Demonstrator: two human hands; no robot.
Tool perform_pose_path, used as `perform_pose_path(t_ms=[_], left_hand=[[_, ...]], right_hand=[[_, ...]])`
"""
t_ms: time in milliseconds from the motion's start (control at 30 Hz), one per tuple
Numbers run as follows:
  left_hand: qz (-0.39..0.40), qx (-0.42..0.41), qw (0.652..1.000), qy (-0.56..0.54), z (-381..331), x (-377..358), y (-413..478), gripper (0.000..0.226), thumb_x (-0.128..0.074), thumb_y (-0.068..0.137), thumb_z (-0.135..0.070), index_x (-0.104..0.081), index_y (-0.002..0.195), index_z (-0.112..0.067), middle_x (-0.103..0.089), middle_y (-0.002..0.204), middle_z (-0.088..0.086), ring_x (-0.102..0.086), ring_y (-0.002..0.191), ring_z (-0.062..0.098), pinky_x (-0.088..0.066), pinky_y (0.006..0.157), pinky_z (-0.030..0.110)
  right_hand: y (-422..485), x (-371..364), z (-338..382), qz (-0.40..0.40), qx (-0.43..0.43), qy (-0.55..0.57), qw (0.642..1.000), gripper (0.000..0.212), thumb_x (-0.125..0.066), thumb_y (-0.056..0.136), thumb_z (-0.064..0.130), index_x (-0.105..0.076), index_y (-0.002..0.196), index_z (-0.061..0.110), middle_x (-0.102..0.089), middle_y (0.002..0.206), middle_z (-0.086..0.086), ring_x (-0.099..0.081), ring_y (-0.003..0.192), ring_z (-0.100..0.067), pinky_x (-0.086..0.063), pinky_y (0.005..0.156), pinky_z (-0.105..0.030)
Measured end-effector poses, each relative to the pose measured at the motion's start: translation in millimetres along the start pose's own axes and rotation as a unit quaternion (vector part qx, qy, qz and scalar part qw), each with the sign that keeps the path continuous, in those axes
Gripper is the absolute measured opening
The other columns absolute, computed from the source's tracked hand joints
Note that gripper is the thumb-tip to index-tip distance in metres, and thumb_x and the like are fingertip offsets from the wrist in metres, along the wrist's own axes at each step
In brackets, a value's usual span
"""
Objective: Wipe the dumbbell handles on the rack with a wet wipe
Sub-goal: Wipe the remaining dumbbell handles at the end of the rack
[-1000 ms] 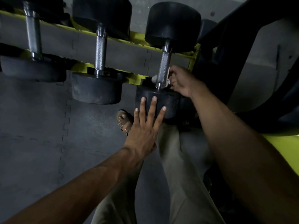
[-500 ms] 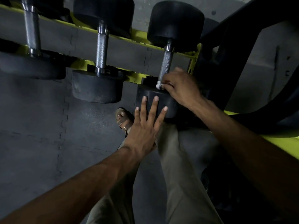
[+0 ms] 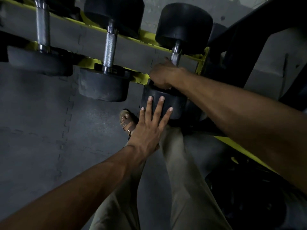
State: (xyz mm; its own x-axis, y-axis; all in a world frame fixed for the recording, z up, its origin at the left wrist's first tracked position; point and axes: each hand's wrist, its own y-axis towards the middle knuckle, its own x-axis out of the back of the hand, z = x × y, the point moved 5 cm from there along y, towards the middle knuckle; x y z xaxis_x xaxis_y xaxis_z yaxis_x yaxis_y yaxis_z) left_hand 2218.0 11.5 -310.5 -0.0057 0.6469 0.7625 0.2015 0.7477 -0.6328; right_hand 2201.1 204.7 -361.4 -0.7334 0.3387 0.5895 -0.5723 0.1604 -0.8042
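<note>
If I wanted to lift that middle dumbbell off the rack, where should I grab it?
Probably by its knurled steel handle, the bare stretch between the two black heads. Come down from above and wrap your fingers round the bar. It lies across the yellow rails with nothing covering it, and the heads look too broad and smooth to grasp.

- Three dumbbells lie across the yellow rack (image 3: 141,78): the left dumbbell (image 3: 42,25), the middle dumbbell (image 3: 110,47), and the right dumbbell (image 3: 184,29) at the rack's right end.
- The right hand (image 3: 163,75) is curled round the low part of the right dumbbell's shiny handle (image 3: 175,55).
- The left hand (image 3: 147,131) lies flat, fingers straight and spread, on that dumbbell's near black end (image 3: 178,103).
- Below, a sandal (image 3: 127,122) stands on the grey floor (image 3: 41,122), beside tan trousers (image 3: 179,188).
</note>
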Motion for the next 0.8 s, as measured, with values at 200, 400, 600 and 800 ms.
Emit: perform_pose_path(t_ms=[200,400,600,800], left_hand=[[-0.018,0.006,1.0,-0.013,-0.7,-1.5,0.8,0.113,-0.058,0.096,-0.037,0.031,0.159,-0.01,0.042,0.158,0.032,0.023,0.149,0.062,-0.017,0.125,0.066],[-0.011,0.003,1.0,-0.013,0.6,-0.1,-0.2,0.117,-0.062,0.094,-0.04,0.03,0.16,-0.011,0.043,0.157,0.031,0.024,0.149,0.061,-0.016,0.125,0.066],[-0.021,0.006,1.0,-0.015,0.2,-2.0,0.3,0.114,-0.061,0.096,-0.04,0.028,0.161,-0.011,0.04,0.159,0.032,0.024,0.148,0.061,-0.018,0.124,0.067],[-0.019,0.005,1.0,-0.015,-0.5,-5.5,1.3,0.112,-0.059,0.097,-0.038,0.029,0.16,-0.011,0.04,0.159,0.032,0.025,0.149,0.061,-0.017,0.124,0.067]], right_hand=[[-43.6,-13.8,-8.9,-0.225,0.027,0.052,0.973,0.02,-0.06,0.095,0.029,-0.073,0.094,0.014,-0.065,0.102,-0.011,-0.062,0.1,-0.034,-0.044,0.075,-0.04],[-62.9,-39.6,-24.4,-0.265,-0.115,0.299,0.91,0.016,-0.066,0.09,0.031,-0.064,0.087,0.016,-0.07,0.085,-0.014,-0.067,0.079,-0.036,-0.051,0.066,-0.035],[-46.2,-97.5,-46.1,-0.215,-0.267,0.641,0.686,0.013,-0.071,0.075,0.01,-0.064,0.068,0.017,-0.063,0.063,0.005,-0.059,0.059,-0.01,-0.049,0.062,-0.03],[-8.5,-77.6,-67.2,-0.207,-0.2,0.94,0.183,0.013,-0.052,0.068,0.0,-0.054,0.078,0.008,-0.057,0.087,-0.02,-0.06,0.078,-0.033,-0.052,0.095,-0.059]])
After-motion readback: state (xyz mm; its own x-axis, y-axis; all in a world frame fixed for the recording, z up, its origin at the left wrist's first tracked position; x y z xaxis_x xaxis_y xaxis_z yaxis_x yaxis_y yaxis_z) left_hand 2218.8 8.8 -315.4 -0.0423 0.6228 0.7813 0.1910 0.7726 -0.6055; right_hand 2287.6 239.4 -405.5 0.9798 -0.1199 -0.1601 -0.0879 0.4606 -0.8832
